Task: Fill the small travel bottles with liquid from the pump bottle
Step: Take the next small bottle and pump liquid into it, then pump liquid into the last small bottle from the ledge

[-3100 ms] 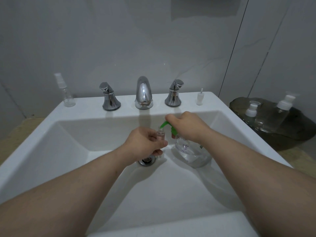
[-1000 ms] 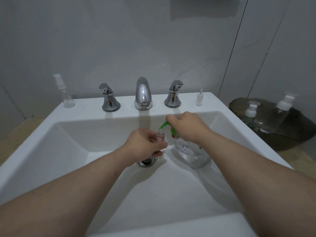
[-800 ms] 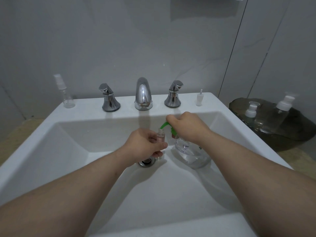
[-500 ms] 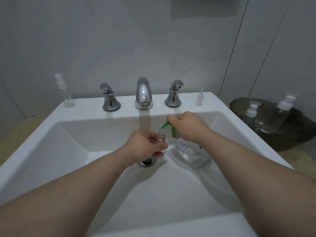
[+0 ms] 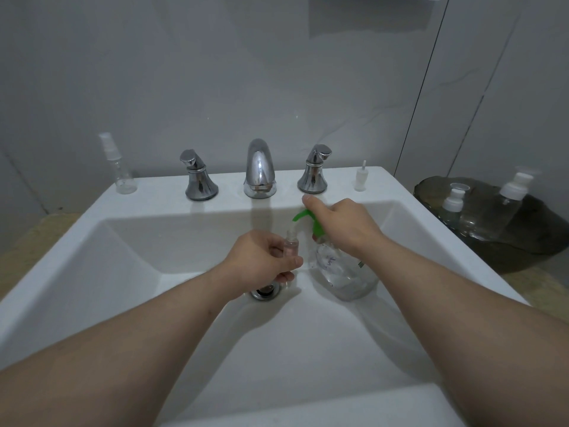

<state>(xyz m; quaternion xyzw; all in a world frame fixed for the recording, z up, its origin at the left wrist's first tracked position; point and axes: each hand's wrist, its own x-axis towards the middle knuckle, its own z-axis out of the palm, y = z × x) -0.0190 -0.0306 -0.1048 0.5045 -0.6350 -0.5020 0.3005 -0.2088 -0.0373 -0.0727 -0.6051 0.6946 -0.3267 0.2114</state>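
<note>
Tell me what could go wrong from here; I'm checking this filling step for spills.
1. The green nozzle sits at the narrow mouth of the small travel bottle; if the left hand drifts, liquid could miss it.
2. The pump bottle stands on the sloping floor of the sink, held only at its pump by the right hand; a hard press might slide it.

One camera only, worn on my head — wide-angle, close over the sink [image 5: 160,188], looking forward and down from its near edge to the wall [image 5: 277,72] behind.
</note>
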